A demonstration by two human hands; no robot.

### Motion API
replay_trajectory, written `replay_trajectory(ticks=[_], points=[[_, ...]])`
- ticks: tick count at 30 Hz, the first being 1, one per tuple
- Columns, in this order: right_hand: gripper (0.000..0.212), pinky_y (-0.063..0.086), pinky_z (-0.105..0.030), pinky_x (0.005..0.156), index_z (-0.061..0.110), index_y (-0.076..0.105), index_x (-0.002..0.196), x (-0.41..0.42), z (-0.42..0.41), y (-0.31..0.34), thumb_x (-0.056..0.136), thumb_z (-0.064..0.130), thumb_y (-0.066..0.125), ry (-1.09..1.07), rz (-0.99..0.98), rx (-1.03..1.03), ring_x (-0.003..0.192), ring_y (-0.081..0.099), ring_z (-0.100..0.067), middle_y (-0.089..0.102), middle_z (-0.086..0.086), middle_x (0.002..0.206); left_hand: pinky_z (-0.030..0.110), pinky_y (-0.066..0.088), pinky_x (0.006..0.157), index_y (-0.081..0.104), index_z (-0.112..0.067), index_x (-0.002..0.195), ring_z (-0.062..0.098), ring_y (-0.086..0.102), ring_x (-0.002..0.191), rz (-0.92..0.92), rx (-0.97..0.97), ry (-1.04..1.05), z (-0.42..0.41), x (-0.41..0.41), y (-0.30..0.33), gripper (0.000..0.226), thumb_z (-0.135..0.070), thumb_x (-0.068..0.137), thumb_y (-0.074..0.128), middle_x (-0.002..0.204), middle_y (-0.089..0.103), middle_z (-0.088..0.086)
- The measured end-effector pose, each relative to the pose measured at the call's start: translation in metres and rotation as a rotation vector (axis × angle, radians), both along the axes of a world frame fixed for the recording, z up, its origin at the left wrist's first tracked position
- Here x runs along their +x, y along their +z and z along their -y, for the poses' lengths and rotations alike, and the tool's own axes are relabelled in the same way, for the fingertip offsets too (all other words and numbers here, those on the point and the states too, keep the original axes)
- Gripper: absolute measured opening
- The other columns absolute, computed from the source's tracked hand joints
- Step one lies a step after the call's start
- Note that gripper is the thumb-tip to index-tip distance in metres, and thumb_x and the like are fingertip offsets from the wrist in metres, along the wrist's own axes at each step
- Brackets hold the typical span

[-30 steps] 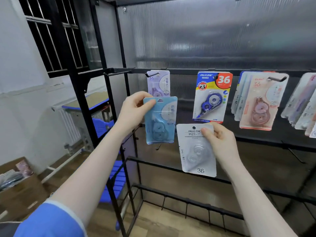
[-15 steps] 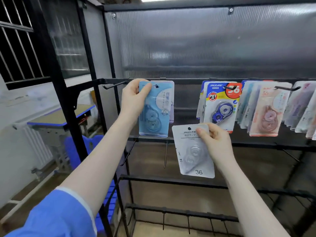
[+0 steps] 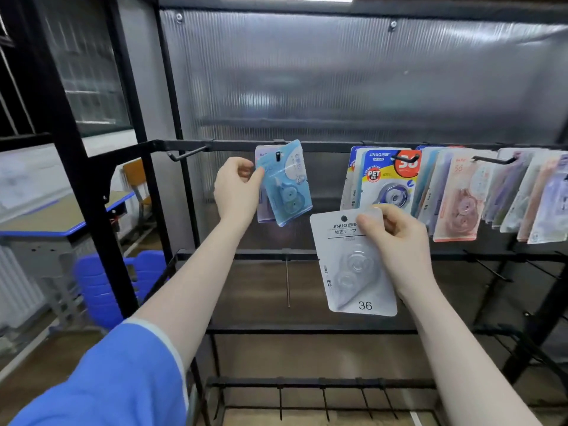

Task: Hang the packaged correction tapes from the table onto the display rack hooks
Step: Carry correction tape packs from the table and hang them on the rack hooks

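At about nine o'clock in the head view an empty hook (image 3: 187,152) juts from the top rail (image 3: 332,146) of the display rack, bare of any package. Just right of it, near ten o'clock of centre, the left hand (image 3: 236,192) pinches the left edge of a blue packaged correction tape (image 3: 285,182), thumb in front and fingers (image 3: 244,170) curled behind the card. The dark tip of a hook shows through the hang hole at the top of this blue pack, so it looks threaded on, in front of a lilac pack (image 3: 261,207) on the same hook; it hangs tilted, its lower end swung toward four o'clock. The step in hand, I judge, is seating this pack: the next move calls for sliding it back along the hook and letting go so it drops square. Toward the centre, at about five o'clock from the blue pack, the right hand (image 3: 396,241) grips a white packaged correction tape (image 3: 353,265) by its upper right corner, thumb on the printed face and fingers clamped behind, its hang hole uppermost and free. It is held in the air, below the rail and touching no hook. That one waits its turn; it will need its hole lined up with a hook tip, perhaps the empty one. Further right, from one to three o'clock, hung packs (image 3: 458,198) crowd the rail.
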State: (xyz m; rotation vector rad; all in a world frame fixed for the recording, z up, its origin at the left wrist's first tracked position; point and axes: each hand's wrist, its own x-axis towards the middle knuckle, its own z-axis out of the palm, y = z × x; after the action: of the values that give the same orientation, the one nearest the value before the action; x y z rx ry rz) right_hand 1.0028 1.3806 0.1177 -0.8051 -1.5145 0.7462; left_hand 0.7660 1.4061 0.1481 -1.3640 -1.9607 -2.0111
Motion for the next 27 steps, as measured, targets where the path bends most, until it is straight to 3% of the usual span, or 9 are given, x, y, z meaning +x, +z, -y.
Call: replay_trajectory(ticks=[3, 7, 10, 17, 24, 27], points=[[0.01, 0.046, -0.012, 0.062, 0.015, 0.064, 0.08, -0.01, 0.006, 0.024, 0.087, 0.009, 0.064, 0.029, -0.048, 0.092, 0.068, 0.058, 0.004, 0.065, 0.008, 0.074, 0.025, 0.035, 0.087, 0.059, -0.01, 0.114, 0.021, 0.053, 0.108, -0.23, -0.036, 0.128, 0.019, -0.012, -0.017, 0.028, -0.024, 0.09, 0.064, 0.116, 0.06, 0.005], [0.01, 0.048, -0.021, 0.062, 0.015, 0.063, 0.078, -0.033, 0.012, 0.053, 0.085, 0.008, 0.066, 0.085, -0.098, 0.166, 0.067, 0.06, -0.003, 0.064, 0.007, 0.07, 0.031, 0.036, 0.093, 0.056, -0.008, 0.122, 0.026, 0.048, 0.117, -0.439, -0.117, 0.221, 0.053, -0.019, -0.038, 0.035, -0.022, 0.091, 0.063, 0.123, 0.057, 0.007], [0.01, 0.051, -0.032, 0.065, 0.021, 0.063, 0.077, -0.051, 0.012, 0.066, 0.083, 0.014, 0.066, 0.128, -0.121, 0.195, 0.071, 0.063, -0.014, 0.068, -0.001, 0.073, 0.036, 0.039, 0.098, 0.057, -0.007, 0.122, 0.027, 0.049, 0.121, -0.465, -0.169, 0.236, 0.074, -0.02, -0.056, 0.036, -0.02, 0.09, 0.065, 0.125, 0.057, 0.007], [0.007, 0.048, -0.029, 0.064, 0.023, 0.062, 0.078, -0.084, -0.005, 0.071, 0.082, 0.017, 0.063, 0.121, -0.107, 0.224, 0.067, 0.059, -0.009, 0.064, 0.005, 0.07, 0.045, 0.038, 0.106, 0.057, -0.004, 0.124, 0.031, 0.043, 0.133, -0.475, -0.284, 0.272, 0.097, -0.019, -0.096, 0.041, -0.018, 0.087, 0.069, 0.138, 0.052, 0.014], [0.008, 0.048, -0.025, 0.066, 0.02, 0.062, 0.081, -0.103, -0.022, 0.067, 0.084, 0.012, 0.062, 0.082, -0.06, 0.197, 0.076, 0.062, -0.008, 0.065, 0.008, 0.079, 0.034, 0.022, 0.117, 0.039, -0.017, 0.144, 0.02, 0.022, 0.146, -0.493, -0.545, 0.21, 0.11, -0.032, -0.109, 0.053, -0.033, 0.097, 0.055, 0.156, 0.03, 0.003], [0.009, 0.05, -0.027, 0.066, 0.02, 0.062, 0.08, -0.106, -0.024, 0.07, 0.083, 0.012, 0.062, 0.078, -0.051, 0.204, 0.077, 0.063, -0.011, 0.065, 0.007, 0.079, 0.03, 0.028, 0.111, 0.035, -0.018, 0.146, 0.017, 0.029, 0.141, -0.513, -0.708, 0.137, 0.112, -0.036, -0.114, 0.055, -0.038, 0.098, 0.05, 0.152, 0.035, 0.0]])
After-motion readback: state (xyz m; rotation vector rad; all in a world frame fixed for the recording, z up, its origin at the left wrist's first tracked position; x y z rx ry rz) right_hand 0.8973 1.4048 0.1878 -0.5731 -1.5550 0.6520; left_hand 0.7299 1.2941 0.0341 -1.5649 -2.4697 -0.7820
